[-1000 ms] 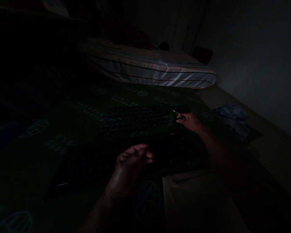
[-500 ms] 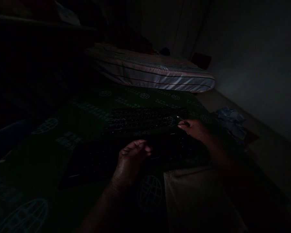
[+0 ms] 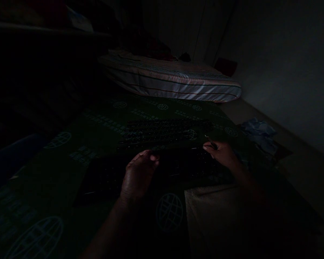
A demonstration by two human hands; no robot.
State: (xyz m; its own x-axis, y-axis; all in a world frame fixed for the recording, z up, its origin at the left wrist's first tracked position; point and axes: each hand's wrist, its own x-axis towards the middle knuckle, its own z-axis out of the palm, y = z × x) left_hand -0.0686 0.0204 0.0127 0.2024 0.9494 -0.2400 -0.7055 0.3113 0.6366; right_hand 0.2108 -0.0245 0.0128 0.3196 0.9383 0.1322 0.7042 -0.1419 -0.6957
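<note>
A long black keyboard (image 3: 102,178) lies across the green printed surface in front of me, its detail mostly lost in the dark. Over its middle is my left hand (image 3: 139,172), fingers curled in with the thumb against them; whatever they hold, if anything, is hidden. My right hand (image 3: 220,153) is above the keyboard's right end, closed round a slim dark tool (image 3: 212,145). The tool's small bright tip points up and left, away from the keyboard. Beyond the keyboard, rows of small black pieces like keycaps (image 3: 162,126) are laid out on the green surface.
A folded pale cloth (image 3: 210,216) lies nearest me on the right. Behind the green surface (image 3: 169,212) stands a bed or mattress with a striped cover (image 3: 178,84). Crumpled bluish plastic or cloth (image 3: 257,131) is on the floor at right, near the wall (image 3: 291,61).
My right hand has drawn back toward me and a little right with the tool. My left hand has shifted slightly left. The view has moved slightly.
</note>
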